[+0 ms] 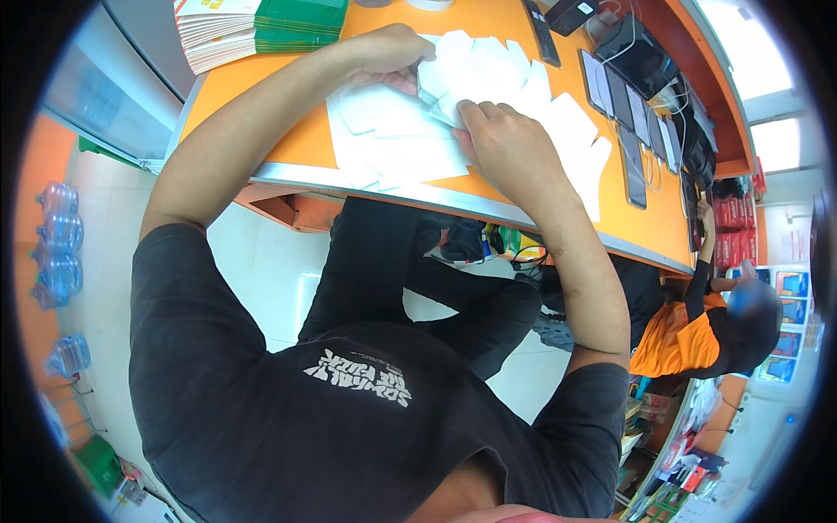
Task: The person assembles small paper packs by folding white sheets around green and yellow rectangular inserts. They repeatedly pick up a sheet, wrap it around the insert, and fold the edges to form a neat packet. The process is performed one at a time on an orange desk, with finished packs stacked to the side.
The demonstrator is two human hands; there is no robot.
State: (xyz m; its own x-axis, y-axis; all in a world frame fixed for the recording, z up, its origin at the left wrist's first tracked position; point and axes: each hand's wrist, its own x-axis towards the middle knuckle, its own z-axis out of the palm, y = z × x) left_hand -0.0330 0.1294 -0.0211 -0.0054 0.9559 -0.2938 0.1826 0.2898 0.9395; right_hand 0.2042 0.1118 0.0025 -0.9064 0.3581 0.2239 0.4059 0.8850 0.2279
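At twelve o'clock, over the orange counter (292, 131), the left hand (392, 59) and right hand (513, 144) both grip the white card (479, 71) by its edges, with booklets (296, 19) stacked at eleven o'clock and phones (633, 167) lying at two.

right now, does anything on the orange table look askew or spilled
Yes, mildly: white sheets lie askew left of the right hand, overlapping at uneven angles near the front of the table. Nothing looks spilled.
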